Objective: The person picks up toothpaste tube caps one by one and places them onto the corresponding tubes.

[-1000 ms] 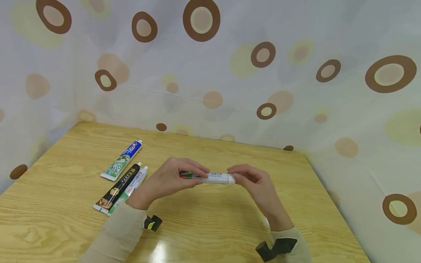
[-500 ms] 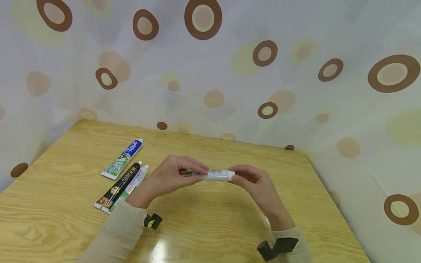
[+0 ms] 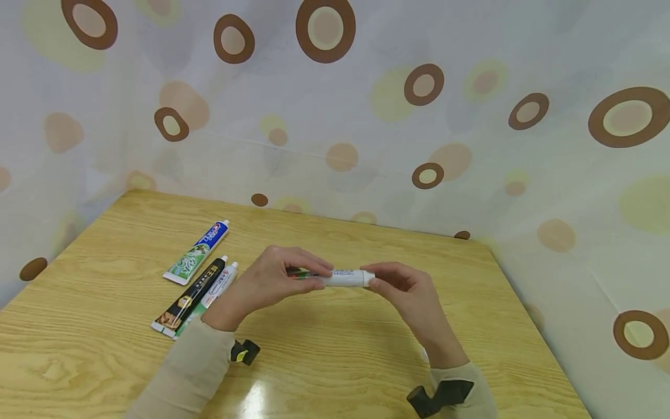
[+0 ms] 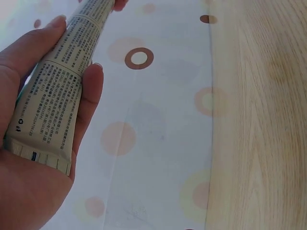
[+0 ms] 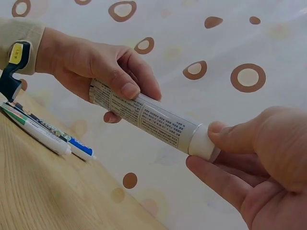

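Note:
A white toothpaste tube (image 3: 342, 279) is held level over the table, its cap end to the right. My left hand (image 3: 277, 276) grips the tube's body, fingers on top and thumb below in the head view. Small print covers the side of the tube (image 4: 57, 79) facing the left wrist camera, and its flat crimped end lies against the palm. With thumb and fingers, my right hand (image 3: 410, 294) pinches the white cap (image 5: 203, 143). The cap sits at the end of the tube, partly covered by the fingertips.
On the wooden table (image 3: 324, 355) to the left lie a blue and green toothpaste tube (image 3: 196, 252), a black one (image 3: 192, 294) and a white and green one (image 3: 220, 286) partly behind my left arm. A small white thing (image 3: 424, 354) shows beside my right wrist. Patterned cloth (image 3: 340, 116) surrounds the table.
Both hands stay almost in place on the tube and its cap. The tube has risen very slightly, and my right fingertips have shifted a little on the cap.

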Demonstrator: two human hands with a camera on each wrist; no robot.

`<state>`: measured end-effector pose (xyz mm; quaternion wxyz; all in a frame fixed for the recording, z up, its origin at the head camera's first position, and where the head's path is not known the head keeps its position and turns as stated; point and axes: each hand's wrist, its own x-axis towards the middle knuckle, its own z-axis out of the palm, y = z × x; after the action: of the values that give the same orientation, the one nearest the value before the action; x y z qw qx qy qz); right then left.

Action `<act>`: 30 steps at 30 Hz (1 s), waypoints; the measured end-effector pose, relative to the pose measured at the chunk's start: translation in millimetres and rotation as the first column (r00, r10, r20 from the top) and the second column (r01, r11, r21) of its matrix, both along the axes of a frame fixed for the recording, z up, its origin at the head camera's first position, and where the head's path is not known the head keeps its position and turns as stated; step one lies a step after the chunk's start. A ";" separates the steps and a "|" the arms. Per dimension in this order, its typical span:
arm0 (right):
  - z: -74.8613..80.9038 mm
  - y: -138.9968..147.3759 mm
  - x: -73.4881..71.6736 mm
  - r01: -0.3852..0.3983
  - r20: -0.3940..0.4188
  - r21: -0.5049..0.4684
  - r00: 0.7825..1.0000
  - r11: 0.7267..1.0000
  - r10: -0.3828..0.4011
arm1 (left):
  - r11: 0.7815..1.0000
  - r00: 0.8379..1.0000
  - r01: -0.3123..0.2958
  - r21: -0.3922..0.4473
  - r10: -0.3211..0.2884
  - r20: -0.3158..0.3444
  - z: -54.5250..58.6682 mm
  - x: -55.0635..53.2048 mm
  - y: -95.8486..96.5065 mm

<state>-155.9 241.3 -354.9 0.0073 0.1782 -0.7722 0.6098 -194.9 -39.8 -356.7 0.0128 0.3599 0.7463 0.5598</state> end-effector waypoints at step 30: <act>3.1 -1.3 1.0 0.071 0.042 0.052 0.996 0.996 -0.073 | 0.998 0.998 0.025 -0.062 -0.028 -0.054 -1.1 1.1 2.8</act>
<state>-154.9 240.0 -351.9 0.0079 0.1369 -0.7933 0.5931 -193.7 -37.0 -357.8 0.0110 0.3844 0.7584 0.5263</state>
